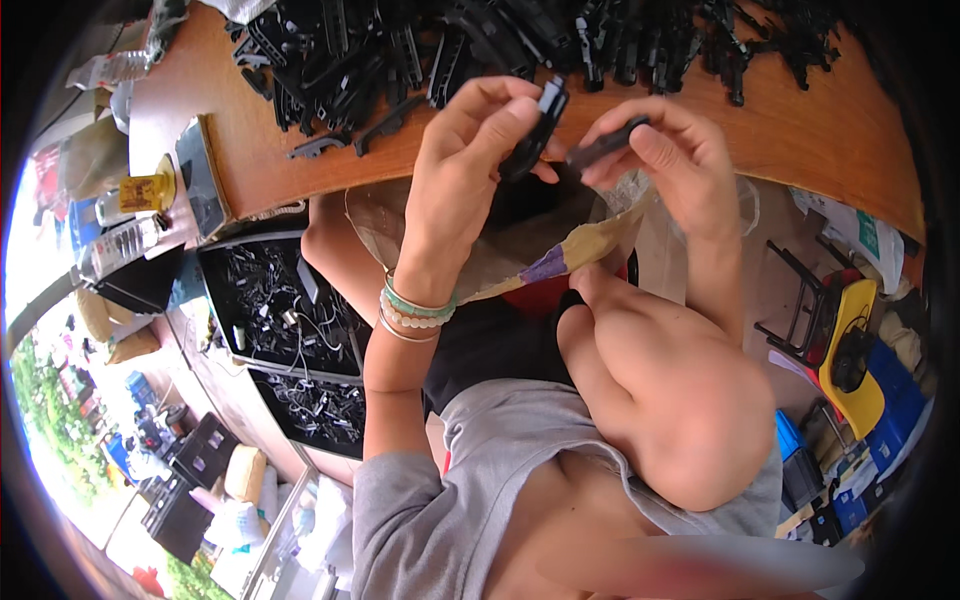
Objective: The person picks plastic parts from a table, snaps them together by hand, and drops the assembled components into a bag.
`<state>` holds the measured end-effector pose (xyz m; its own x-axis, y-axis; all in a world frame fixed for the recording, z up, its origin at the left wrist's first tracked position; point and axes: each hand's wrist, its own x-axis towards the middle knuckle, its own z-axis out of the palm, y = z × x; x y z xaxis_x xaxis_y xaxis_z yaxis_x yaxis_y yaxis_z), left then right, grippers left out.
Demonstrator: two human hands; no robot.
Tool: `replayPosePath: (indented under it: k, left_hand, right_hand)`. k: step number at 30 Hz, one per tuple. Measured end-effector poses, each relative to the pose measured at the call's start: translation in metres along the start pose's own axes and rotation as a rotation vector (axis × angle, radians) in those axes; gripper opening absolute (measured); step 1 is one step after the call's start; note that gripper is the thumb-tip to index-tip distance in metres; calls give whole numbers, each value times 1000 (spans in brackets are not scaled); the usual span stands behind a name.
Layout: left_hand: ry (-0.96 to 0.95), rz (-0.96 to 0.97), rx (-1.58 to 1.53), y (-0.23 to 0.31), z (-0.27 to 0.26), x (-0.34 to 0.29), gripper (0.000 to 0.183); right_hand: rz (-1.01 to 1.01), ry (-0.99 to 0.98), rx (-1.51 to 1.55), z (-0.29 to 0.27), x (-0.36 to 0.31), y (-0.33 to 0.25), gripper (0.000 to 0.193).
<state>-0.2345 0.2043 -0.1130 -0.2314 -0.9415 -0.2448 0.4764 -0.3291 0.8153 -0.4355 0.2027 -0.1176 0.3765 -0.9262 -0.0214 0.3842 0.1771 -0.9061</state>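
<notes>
My left hand [455,165], with bracelets at its wrist, grips a black curved plastic part [534,135] that has a shiny grey face near its upper end. Across from it, my right hand [692,170] pinches a short dark elongated piece [608,143] between thumb and fingers. The two pieces are close together but apart, in front of the table's near edge. Beyond my hands, a heap of black plastic parts [330,65] covers the far side of the wooden table [270,165]. Below them, a mesh sack [490,260] with a purple-and-tan patch spreads over my lap.
On the left, black trays [290,375] hold many small dark parts and some cables. A dark flat box [203,175], a yellow-labelled jar [145,193] and a clear bottle [118,247] stand at the table's left. A yellow chair [850,360] stands at right.
</notes>
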Motion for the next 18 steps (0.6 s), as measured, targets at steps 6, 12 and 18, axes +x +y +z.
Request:
replayPosePath:
  k: [6,12,18]
  left_hand:
    - [-4,-37,56,-8,-6,-16,26]
    - [-23,222,601,-11,1,-29,31]
    - [-62,636,1038,-17,2,-30,49]
  right_hand:
    - [-60,2,-159,16,-7,17,16]
    - [-201,195,-343,27,-14,26,12]
    - [-128,196,-159,21,-20,28,12]
